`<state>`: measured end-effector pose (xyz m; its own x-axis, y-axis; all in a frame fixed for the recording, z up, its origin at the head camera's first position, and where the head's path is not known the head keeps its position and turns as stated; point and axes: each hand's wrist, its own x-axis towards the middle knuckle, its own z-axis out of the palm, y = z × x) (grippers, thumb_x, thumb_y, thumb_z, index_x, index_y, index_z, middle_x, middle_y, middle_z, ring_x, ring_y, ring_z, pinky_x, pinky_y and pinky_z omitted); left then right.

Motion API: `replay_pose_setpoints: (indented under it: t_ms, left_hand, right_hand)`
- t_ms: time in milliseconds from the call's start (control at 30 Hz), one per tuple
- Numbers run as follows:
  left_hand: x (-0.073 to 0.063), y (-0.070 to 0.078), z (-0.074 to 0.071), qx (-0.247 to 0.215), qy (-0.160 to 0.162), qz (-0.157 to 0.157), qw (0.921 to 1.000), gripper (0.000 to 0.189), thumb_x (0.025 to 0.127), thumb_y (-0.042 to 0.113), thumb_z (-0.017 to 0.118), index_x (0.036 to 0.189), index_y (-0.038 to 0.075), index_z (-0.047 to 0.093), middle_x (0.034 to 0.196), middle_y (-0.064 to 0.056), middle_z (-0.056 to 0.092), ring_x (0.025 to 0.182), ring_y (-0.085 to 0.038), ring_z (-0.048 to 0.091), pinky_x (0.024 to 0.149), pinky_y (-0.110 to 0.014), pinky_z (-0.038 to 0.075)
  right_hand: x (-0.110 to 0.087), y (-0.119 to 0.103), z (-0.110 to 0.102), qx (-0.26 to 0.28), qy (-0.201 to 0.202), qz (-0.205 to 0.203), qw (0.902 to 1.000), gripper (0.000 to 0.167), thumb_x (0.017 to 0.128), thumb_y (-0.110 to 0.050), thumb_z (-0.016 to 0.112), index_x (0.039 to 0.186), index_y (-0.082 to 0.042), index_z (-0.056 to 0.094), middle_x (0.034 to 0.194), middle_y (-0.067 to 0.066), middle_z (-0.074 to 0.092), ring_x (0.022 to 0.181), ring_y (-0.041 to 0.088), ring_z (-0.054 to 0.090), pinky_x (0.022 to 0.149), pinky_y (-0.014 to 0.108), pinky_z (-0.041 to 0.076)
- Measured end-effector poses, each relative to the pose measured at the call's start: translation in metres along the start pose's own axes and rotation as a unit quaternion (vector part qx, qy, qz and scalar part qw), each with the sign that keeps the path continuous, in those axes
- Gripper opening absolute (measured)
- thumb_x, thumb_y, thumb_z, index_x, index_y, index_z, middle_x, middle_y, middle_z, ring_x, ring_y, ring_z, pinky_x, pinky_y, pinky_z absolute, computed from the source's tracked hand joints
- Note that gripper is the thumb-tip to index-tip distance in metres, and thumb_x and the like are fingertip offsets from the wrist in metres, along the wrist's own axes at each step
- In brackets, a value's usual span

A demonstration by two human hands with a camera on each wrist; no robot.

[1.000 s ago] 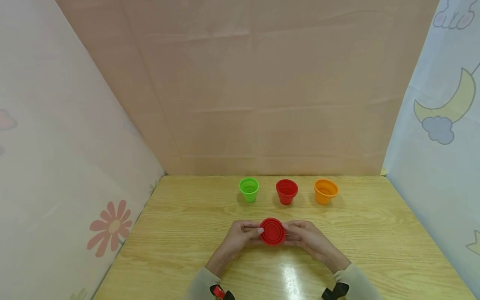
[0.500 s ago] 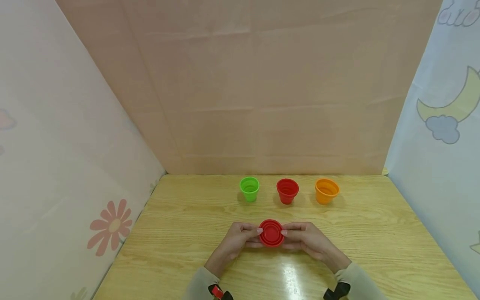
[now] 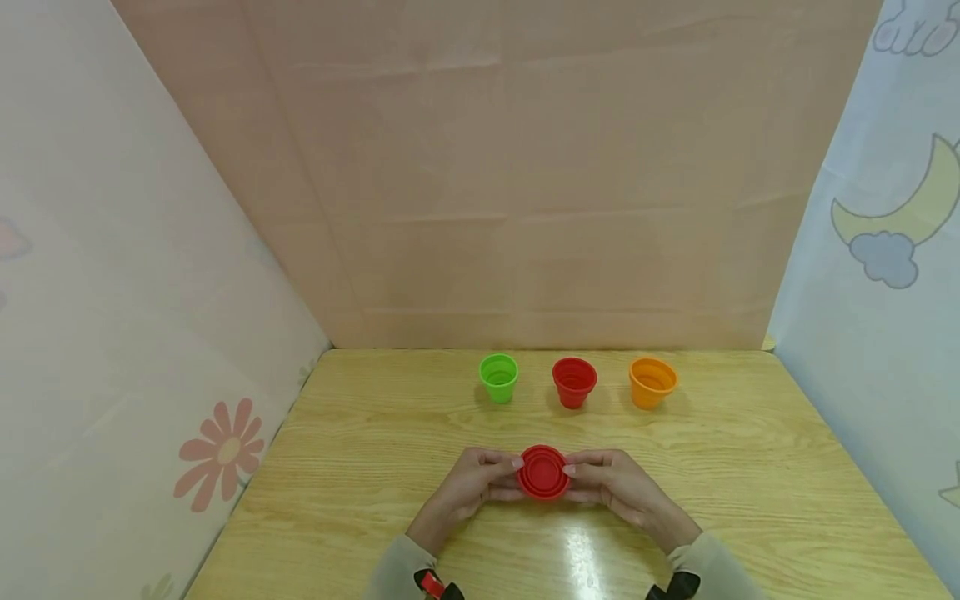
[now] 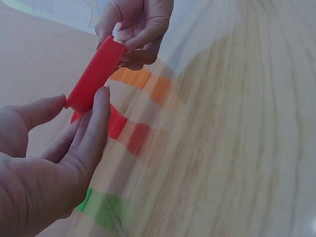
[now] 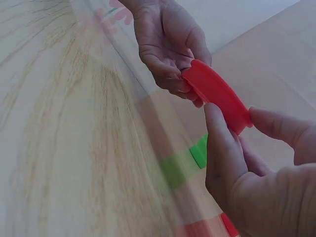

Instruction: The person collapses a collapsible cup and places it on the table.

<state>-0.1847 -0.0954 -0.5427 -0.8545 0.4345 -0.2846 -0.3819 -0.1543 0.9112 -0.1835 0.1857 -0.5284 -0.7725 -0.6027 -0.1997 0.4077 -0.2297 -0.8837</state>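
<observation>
A flat, collapsed red folding cup (image 3: 543, 472) with concentric rings is held above the table between both hands. My left hand (image 3: 471, 481) pinches its left edge, thumb on the rim and fingers beneath. On the opposite edge my right hand (image 3: 617, 485) pinches it the same way. Both wrist views show the collapsed cup (image 4: 94, 74) side-on as a thick disc, tilted. Beyond the hands stand three expanded cups in a row: a green cup (image 3: 498, 379), a red cup (image 3: 574, 383) and an orange cup (image 3: 652, 383), all upright with their mouths up.
The wood-grain table (image 3: 360, 433) meets a brown backdrop (image 3: 525, 183) just behind the cups. A pale sheet with a flower (image 3: 227, 451) borders the left side, another with a moon (image 3: 900, 200) the right. Light glares off the table's front.
The collapsed red cup has come slightly nearer to me, both hands moving with it. My right thumb has shifted onto the cup's rim. The three standing cups stay where they were.
</observation>
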Motion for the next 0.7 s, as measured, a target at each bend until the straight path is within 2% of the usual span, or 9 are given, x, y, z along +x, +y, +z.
replay_pose_setpoints:
  t_ms: [167,300,500,700]
  left_hand:
    - [0.002,-0.001,0.001,0.0,-0.005,0.004,1.0,0.033,0.1,0.015,0.072,0.122,-0.011,0.072,0.106,-0.018,0.08,0.09,-0.022,0.08,0.089,-0.043,0.066]
    - [0.004,-0.003,-0.002,0.003,0.004,0.0,1.0,0.031,0.1,0.015,0.072,0.119,-0.01,0.073,0.104,-0.017,0.08,0.089,-0.022,0.08,0.087,-0.043,0.066]
    - [0.007,-0.006,-0.009,0.007,0.014,-0.001,0.9999,0.032,0.1,0.016,0.073,0.119,-0.01,0.073,0.101,-0.013,0.08,0.092,-0.022,0.079,0.087,-0.043,0.067]
    - [0.008,0.0,-0.024,0.015,0.037,0.001,0.9992,0.034,0.1,0.015,0.071,0.123,-0.01,0.071,0.102,-0.011,0.081,0.091,-0.019,0.079,0.088,-0.042,0.067]
  right_hand:
    - [0.0,0.003,-0.003,0.001,0.011,0.008,0.9999,0.024,0.104,-0.003,0.06,0.125,-0.001,0.073,0.121,0.006,0.077,0.109,0.022,0.077,0.098,0.042,0.062]
    - [0.001,0.007,-0.002,-0.005,0.013,0.015,0.9998,0.026,0.106,-0.004,0.059,0.127,0.001,0.072,0.123,0.006,0.076,0.111,0.021,0.075,0.1,0.042,0.062]
    - [0.005,0.008,0.005,-0.004,0.023,0.018,0.9996,0.032,0.104,-0.004,0.061,0.134,0.008,0.065,0.126,0.009,0.075,0.113,0.022,0.074,0.101,0.042,0.062]
    - [0.022,0.005,0.016,0.002,0.049,0.025,0.9985,0.037,0.103,-0.006,0.065,0.136,0.01,0.063,0.127,0.011,0.075,0.112,0.022,0.074,0.1,0.04,0.062]
